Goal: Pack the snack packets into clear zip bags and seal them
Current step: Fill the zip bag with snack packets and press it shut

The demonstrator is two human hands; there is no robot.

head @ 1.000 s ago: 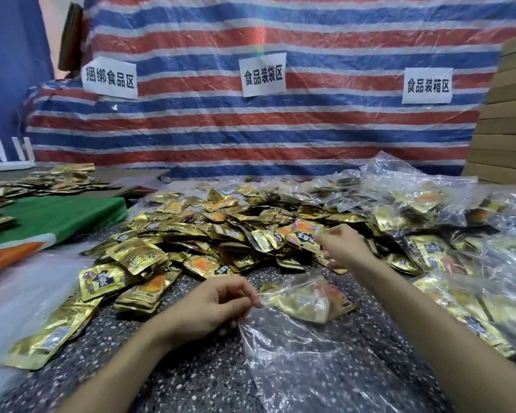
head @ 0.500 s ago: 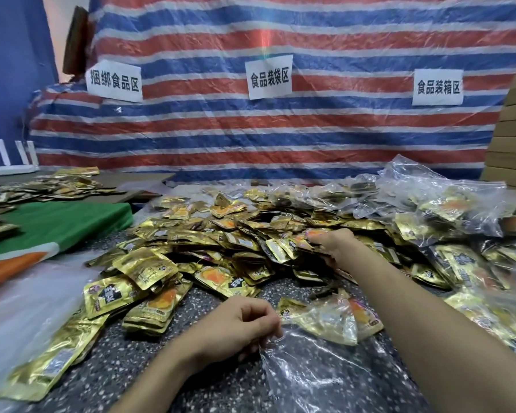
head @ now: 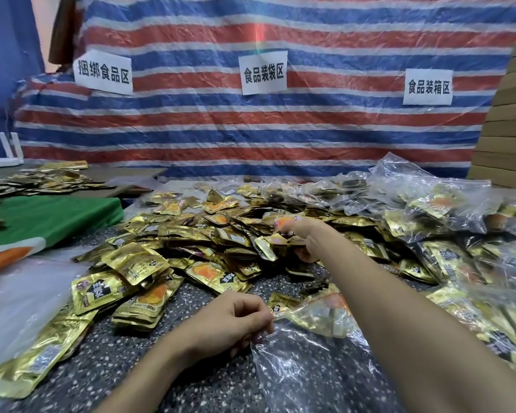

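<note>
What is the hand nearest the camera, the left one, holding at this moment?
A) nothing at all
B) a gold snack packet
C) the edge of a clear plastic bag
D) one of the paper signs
C: the left hand pinches the edge of the clear bag lying on the speckled table, while the right hand grips gold packets at the pile.

Heap of snack packets (head: 215, 234) — small gold foil pouches w/ black labels and orange pics — lies loose across the counter's middle, spilling twd its near-left corner; some face up, some flipped. One clear zip bag (head: 304, 371) lies crumpled at the near edge, mouth twd the heap, a few packets inside by the mouth. Other filled bags (head: 429, 204) are piled along the right edge to the far-right corner.
</note>
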